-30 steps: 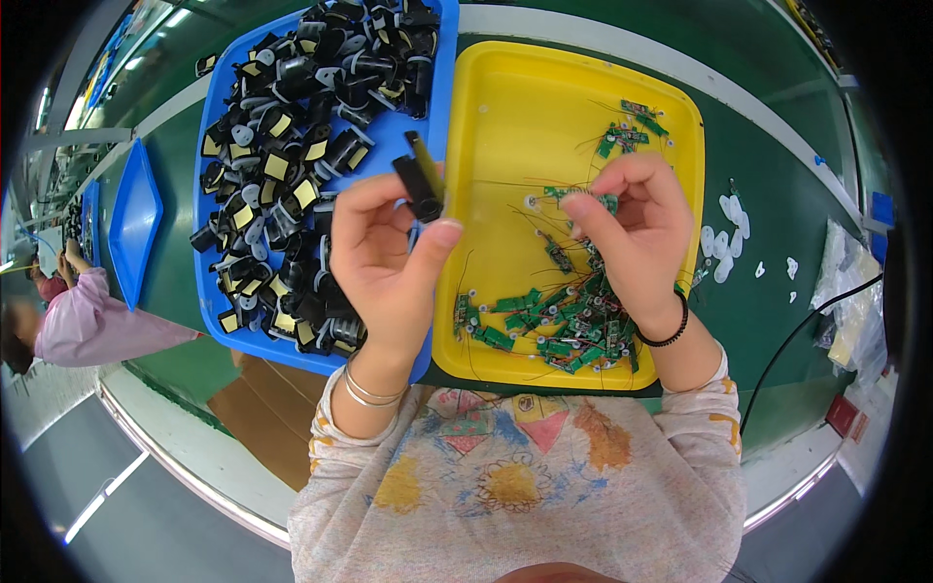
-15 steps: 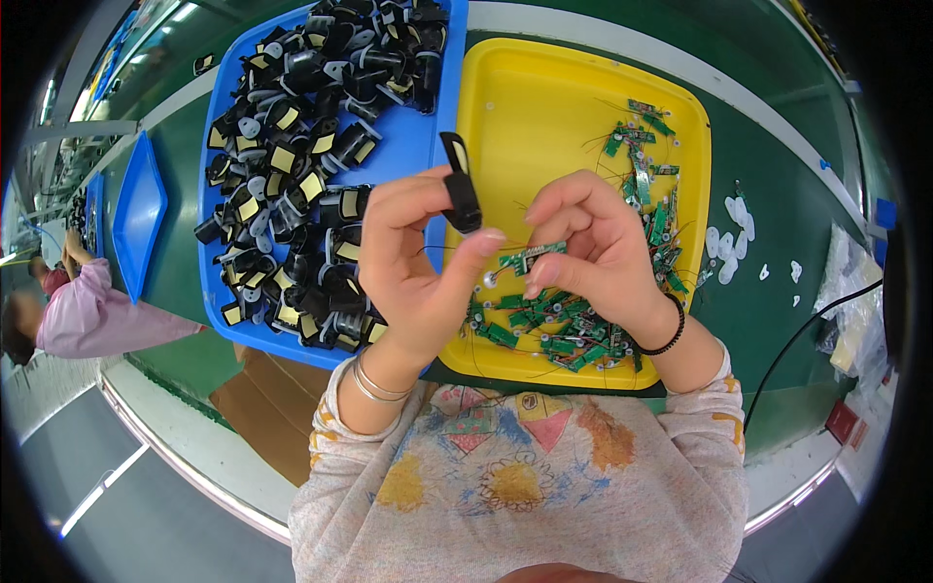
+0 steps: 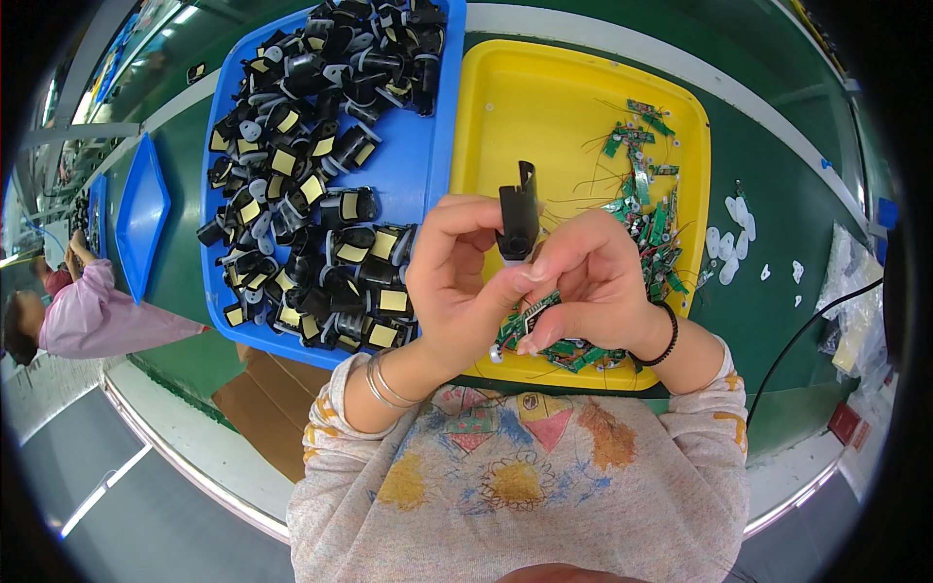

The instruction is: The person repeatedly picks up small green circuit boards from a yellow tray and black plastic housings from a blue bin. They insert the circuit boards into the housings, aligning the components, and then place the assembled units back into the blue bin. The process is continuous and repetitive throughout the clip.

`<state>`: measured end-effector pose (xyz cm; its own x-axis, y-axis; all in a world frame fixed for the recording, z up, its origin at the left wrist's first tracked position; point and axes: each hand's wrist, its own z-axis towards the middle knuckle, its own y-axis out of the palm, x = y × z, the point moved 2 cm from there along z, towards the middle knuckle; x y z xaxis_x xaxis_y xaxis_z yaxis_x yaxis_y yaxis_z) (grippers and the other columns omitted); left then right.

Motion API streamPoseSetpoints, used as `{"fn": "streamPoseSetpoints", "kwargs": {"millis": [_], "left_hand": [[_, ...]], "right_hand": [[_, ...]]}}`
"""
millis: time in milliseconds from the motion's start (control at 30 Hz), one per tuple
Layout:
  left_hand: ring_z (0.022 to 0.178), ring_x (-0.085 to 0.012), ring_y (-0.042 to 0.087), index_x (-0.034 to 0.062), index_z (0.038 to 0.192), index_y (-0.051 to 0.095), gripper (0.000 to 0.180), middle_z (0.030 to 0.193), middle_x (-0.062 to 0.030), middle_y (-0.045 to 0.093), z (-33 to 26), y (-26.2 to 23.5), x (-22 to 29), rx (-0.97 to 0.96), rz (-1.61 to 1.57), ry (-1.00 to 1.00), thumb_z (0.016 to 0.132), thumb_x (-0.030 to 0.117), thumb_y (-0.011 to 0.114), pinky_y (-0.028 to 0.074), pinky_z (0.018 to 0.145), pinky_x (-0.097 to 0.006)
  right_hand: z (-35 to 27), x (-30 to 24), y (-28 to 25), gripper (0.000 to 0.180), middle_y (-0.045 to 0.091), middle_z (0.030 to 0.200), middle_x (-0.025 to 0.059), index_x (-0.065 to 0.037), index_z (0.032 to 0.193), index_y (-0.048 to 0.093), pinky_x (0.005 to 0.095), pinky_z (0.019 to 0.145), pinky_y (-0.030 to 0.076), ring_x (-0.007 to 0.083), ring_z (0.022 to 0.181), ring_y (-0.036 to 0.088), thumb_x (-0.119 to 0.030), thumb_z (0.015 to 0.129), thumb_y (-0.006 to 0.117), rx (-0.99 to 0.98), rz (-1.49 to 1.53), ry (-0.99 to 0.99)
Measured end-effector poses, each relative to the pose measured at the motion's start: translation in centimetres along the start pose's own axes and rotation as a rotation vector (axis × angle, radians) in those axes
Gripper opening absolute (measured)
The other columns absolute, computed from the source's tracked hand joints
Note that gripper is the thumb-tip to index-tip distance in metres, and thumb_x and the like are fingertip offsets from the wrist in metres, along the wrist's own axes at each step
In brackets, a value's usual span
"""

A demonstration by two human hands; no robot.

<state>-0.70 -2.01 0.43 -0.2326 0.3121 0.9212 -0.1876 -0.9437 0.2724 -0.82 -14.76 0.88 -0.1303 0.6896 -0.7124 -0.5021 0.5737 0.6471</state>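
Between its thumb and fingers my left hand (image 3: 457, 277) grips a black plastic housing (image 3: 519, 219), which stands upright with a thin flap at the top. My right hand (image 3: 598, 282) pinches a small green circuit board (image 3: 535, 313) just below that housing. The fingertips of both hands meet over the near part of a yellow tray (image 3: 515, 107). More green circuit boards (image 3: 641, 175) with thin wires lie along the tray's right side and under my right hand. Whether the held board touches the housing is hidden by my fingers.
A blue tray (image 3: 413, 155) at the left is heaped with black housings (image 3: 306, 73) bearing pale yellow pads. White oval pieces (image 3: 727, 245) and a clear plastic bag (image 3: 846, 301) lie at the right, near a black cable (image 3: 807, 335). Another person (image 3: 102, 311) sits at far left.
My left hand has moved right with the housing, which has turned more upright. My right hand has shifted slightly down with the board, now tilted, and the hands have come together.
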Motion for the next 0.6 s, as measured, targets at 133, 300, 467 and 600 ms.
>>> {"fn": "streamPoseSetpoints", "kwargs": {"millis": [133, 300, 467, 600], "left_hand": [[0.092, -0.0161, 0.053, -0.0021, 0.103, 0.046, 0.032, 0.099, -0.0109, 0.054, 0.5, -0.1, -0.3, 0.087, -0.097, -0.151, 0.075, -0.003, 0.061, 0.041, 0.084, -0.029], [0.09, -0.0141, 0.053, -0.0017, 0.1, 0.048, 0.032, 0.097, -0.0083, 0.055, 1.1, -1.2, 0.2, 0.086, 0.04, -0.11, 0.073, -0.003, 0.064, 0.042, 0.083, -0.027], [0.087, -0.0135, 0.053, -0.0009, 0.097, 0.051, 0.032, 0.095, -0.0064, 0.053, 0.9, -1.3, 0.3, 0.011, 0.157, -0.132, 0.07, 0.0, 0.068, 0.043, 0.08, -0.026], [0.086, -0.0136, 0.053, -0.0014, 0.098, 0.052, 0.033, 0.096, -0.0069, 0.052, 0.8, -1.3, 0.3, 0.043, 0.156, -0.114, 0.07, 0.001, 0.069, 0.043, 0.079, -0.026]], "right_hand": [[0.1, -0.8, -0.4, 0.032, 0.061, 0.092, 0.0071, 0.0, 0.1, 0.055, 0.02, 0.061, 0.047, 0.0108, 0.071, 0.059, 0.004, 0.07, 0.068, 0.105, -0.304, -0.016], [0.7, -2.5, -1.1, 0.02, 0.064, 0.078, 0.0067, -0.001, 0.086, 0.064, 0.0223, 0.056, 0.045, 0.0135, 0.066, 0.06, -0.004, 0.068, 0.071, 0.371, -0.858, -0.234], [0.9, -2.7, -1.0, 0.02, 0.062, 0.07, 0.008, -0.002, 0.084, 0.065, 0.0237, 0.05, 0.044, 0.0196, 0.057, 0.059, -0.004, 0.065, 0.071, 0.21, -1.227, -0.414], [1.2, -2.8, -0.8, 0.02, 0.06, 0.067, 0.0079, -0.001, 0.083, 0.064, 0.0252, 0.046, 0.042, 0.0195, 0.053, 0.056, -0.001, 0.064, 0.071, 0.142, -1.357, -0.525]]}}
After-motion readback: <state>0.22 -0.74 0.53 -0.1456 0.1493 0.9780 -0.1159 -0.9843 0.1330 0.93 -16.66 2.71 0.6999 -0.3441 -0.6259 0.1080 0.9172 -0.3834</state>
